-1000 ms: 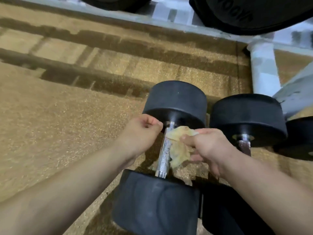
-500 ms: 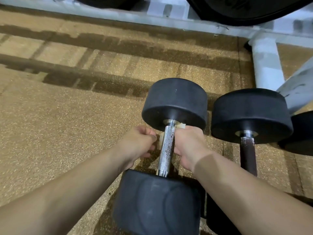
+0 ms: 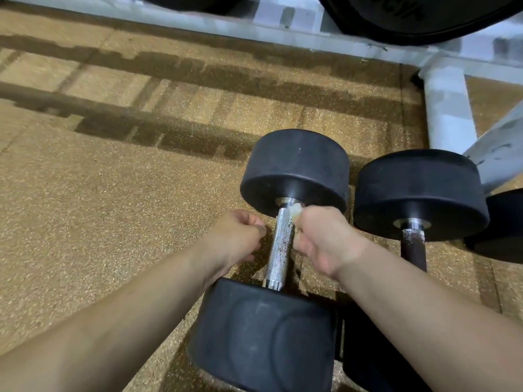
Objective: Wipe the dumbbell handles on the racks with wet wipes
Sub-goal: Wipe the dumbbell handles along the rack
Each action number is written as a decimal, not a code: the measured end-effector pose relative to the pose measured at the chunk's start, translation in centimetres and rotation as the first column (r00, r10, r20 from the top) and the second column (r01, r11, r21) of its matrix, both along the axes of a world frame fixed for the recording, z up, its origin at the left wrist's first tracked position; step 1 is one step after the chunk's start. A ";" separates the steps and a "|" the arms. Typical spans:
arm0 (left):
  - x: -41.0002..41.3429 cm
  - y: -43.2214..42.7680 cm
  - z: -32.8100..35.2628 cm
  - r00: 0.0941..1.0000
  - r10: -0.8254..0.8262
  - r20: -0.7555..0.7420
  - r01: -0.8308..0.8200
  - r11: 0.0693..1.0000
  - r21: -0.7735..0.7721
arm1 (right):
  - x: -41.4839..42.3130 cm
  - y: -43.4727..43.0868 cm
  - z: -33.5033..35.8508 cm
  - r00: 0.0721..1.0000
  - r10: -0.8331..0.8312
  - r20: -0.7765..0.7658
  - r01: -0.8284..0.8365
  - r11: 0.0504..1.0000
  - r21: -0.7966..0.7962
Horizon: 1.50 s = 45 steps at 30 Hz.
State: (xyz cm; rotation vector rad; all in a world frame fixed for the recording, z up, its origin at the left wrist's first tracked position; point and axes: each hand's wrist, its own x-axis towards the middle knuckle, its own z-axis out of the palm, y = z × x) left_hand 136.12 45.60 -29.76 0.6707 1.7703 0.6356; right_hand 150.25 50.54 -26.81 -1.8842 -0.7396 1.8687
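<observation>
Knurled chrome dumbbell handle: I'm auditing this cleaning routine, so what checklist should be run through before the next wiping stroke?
1. Pale crumpled wet wipe in the right hand: ok, pinched beside the handle's far end.
2. Left hand holding the wipe's other end: cannot tell, fingers curled beside the handle.
3. Knurled chrome dumbbell handle clean: not ok, dark specks show along it.
4. Black rubber dumbbell resting on the speckled tan floor: ok.
5. Neighbouring dark brown handle wiped: cannot tell.
</observation>
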 end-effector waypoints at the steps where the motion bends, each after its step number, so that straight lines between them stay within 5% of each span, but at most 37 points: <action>1: 0.0 0.0 0.0 1.000 -0.004 -0.010 0.004 1.000 0.005 | -0.1 0.6 -0.3 0.995 -0.060 -0.075 0.058 0.998 -0.020; 4: -0.1 -0.1 0.2 0.998 -0.023 -0.052 0.025 0.999 0.025 | 0.3 0.6 -1.8 0.975 -0.013 -0.222 0.004 0.999 -0.041; 12: 0.0 -0.1 0.2 0.994 -0.068 -0.081 0.070 0.997 0.028 | 1.7 -2.3 -1.2 0.978 0.191 0.082 -0.195 0.979 0.057; 17: -0.1 -0.2 0.1 0.987 -0.118 -0.108 0.120 0.993 0.016 | 1.5 -3.3 1.4 0.772 0.586 0.245 -0.571 0.810 -0.137; 21: 0.1 -0.3 0.5 0.986 -0.131 -0.102 0.133 0.991 0.013 | 0.9 -0.4 -1.0 0.990 0.139 0.032 -0.135 0.986 -0.095; 23: 0.2 -0.3 0.7 0.984 -0.144 -0.101 0.146 0.989 0.012 | 0.7 0.4 -2.4 0.999 -0.018 -0.051 0.015 0.998 -0.068; 30: 0.0 -0.2 0.6 0.984 -0.125 -0.126 0.129 0.991 0.020 | 1.8 -2.4 -0.6 0.979 0.200 0.040 -0.198 0.978 -0.061; 35: 0.0 -0.2 0.1 0.981 -0.141 -0.131 0.145 0.989 0.028 | 2.7 -1.1 6.1 0.839 0.536 -0.090 -0.541 0.806 -0.242; 40: 0.2 0.1 1.0 0.994 0.026 0.108 -0.038 0.993 0.111 | 1.3 1.1 7.6 0.917 0.390 -0.079 -0.393 0.919 -0.018; 43: -0.5 -0.1 2.1 0.939 0.027 0.343 -0.080 0.987 0.140 | 0.8 0.2 5.5 0.923 0.281 -0.263 -0.308 0.949 -0.064; 45: -1.1 -0.7 2.3 0.940 -0.051 0.336 -0.005 0.987 0.163 | 0.9 -0.2 4.4 0.920 0.256 -0.297 -0.288 0.955 -0.067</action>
